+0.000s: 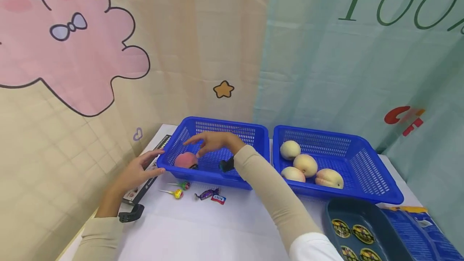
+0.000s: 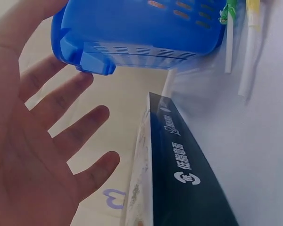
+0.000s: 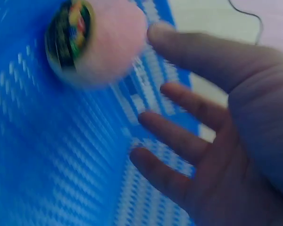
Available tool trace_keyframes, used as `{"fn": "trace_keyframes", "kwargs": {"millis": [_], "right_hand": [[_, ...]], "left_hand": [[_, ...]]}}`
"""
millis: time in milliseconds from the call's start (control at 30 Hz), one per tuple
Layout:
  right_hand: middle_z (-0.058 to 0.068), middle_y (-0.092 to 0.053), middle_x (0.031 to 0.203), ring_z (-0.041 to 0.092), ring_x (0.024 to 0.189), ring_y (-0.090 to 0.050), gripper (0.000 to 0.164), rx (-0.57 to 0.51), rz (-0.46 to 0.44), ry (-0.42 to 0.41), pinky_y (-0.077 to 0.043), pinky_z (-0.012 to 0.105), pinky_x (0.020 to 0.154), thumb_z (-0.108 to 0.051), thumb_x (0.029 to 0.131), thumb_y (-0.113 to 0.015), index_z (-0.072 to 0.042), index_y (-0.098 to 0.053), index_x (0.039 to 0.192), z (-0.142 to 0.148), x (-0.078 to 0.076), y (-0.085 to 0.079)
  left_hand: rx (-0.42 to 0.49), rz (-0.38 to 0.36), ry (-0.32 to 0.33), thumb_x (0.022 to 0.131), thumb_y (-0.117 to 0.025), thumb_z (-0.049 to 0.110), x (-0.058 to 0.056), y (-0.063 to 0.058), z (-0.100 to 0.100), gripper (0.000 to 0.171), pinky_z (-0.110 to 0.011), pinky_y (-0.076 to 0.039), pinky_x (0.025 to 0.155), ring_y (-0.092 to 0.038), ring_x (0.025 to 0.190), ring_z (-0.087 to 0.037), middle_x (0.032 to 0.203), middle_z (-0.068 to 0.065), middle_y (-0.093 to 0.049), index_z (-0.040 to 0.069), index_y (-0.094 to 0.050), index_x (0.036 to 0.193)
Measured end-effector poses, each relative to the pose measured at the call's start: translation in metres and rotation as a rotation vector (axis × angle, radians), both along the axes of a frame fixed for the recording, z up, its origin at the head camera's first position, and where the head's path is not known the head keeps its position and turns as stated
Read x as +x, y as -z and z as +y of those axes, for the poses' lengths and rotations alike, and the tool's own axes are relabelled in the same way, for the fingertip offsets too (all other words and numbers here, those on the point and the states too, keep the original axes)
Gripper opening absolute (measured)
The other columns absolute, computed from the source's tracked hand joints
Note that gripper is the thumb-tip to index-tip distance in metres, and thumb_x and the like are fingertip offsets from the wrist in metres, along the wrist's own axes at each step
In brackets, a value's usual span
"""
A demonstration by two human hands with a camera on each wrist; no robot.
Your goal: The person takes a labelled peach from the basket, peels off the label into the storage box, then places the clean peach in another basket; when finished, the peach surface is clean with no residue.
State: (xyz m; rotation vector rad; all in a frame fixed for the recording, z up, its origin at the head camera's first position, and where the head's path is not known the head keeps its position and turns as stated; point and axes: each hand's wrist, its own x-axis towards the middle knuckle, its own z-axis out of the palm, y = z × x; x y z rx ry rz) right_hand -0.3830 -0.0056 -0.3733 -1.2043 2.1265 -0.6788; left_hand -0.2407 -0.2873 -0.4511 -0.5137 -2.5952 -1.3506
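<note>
A single pink peach [image 1: 186, 160] with a dark round sticker [image 3: 71, 33] lies at the left end of the left blue basket [image 1: 217, 178]. Over that basket hovers my right hand [image 1: 214, 141], its fingers spread and the thumb tip beside the peach; nothing is in its grasp. My left hand [image 1: 139, 172] is at the basket's left corner, fingertips right at the rim and fingers spread. In the left wrist view the basket's corner [image 2: 132, 28] overlaps the thumb and upper fingers.
Several pale peaches [image 1: 305, 165] sit in the right blue basket [image 1: 362, 196]. Two lollipops [image 1: 178, 193] and wrapped candies [image 1: 208, 194] lie before the left basket. A black-edged box [image 2: 184, 174] stands by my left hand. At front right are a dark tray [image 1: 384, 228] with round stickers and a blue bag [image 1: 422, 228].
</note>
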Motion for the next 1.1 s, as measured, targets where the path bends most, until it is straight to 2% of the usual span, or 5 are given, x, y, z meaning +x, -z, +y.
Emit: {"fn": "trace_keyframes", "kwargs": {"millis": [167,400,633,767,1100], "right_hand": [[-0.003,-0.05,0.148,0.025,0.135,-0.046,0.046,0.017,-0.133,-0.034,-0.05,0.03,0.099,-0.001,0.098,-0.064,-0.023,-0.066,0.138,-0.015,0.001,0.019],[0.0,-0.044,0.151,0.026,0.132,-0.048,0.059,0.067,-0.044,0.019,-0.051,0.033,0.099,0.005,0.095,-0.065,-0.031,-0.059,0.142,-0.019,-0.001,0.019],[0.002,-0.044,0.152,0.025,0.138,-0.041,0.077,0.121,0.08,0.161,-0.038,0.044,0.112,-0.011,0.088,-0.08,-0.029,-0.042,0.153,-0.02,-0.006,0.026],[0.006,-0.041,0.155,0.026,0.139,-0.04,0.088,0.118,0.059,0.208,-0.034,0.047,0.114,-0.023,0.087,-0.083,-0.024,-0.031,0.159,-0.018,-0.009,0.035],[0.003,-0.061,0.124,0.018,0.111,-0.057,0.069,-0.008,0.149,0.291,-0.048,0.035,0.098,-0.029,0.085,-0.083,-0.017,-0.049,0.144,-0.013,-0.018,0.045]], "left_hand": [[0.043,-0.01,-0.003,0.093,-0.075,0.013,0.001,0.004,0.007,0.057,-0.066,-0.033,0.107,-0.042,0.135,-0.048,0.145,-0.025,-0.05,0.0,-0.052,0.143],[0.054,-0.047,-0.035,0.094,-0.074,0.017,0.001,0.006,0.004,0.06,-0.069,-0.029,0.108,-0.04,0.136,-0.049,0.148,-0.026,-0.046,0.003,-0.049,0.147],[0.057,-0.064,-0.034,0.094,-0.074,0.019,0.001,0.008,0.0,0.059,-0.069,-0.032,0.107,-0.042,0.134,-0.051,0.147,-0.028,-0.048,0.004,-0.05,0.146],[0.048,-0.068,-0.04,0.094,-0.074,0.021,0.0,0.01,0.001,0.06,-0.07,-0.032,0.106,-0.043,0.133,-0.052,0.147,-0.028,-0.047,0.005,-0.049,0.147],[0.063,-0.059,-0.04,0.095,-0.073,0.019,0.0,0.01,0.001,0.06,-0.07,-0.032,0.106,-0.041,0.135,-0.05,0.151,-0.026,-0.043,0.004,-0.048,0.147]]}}
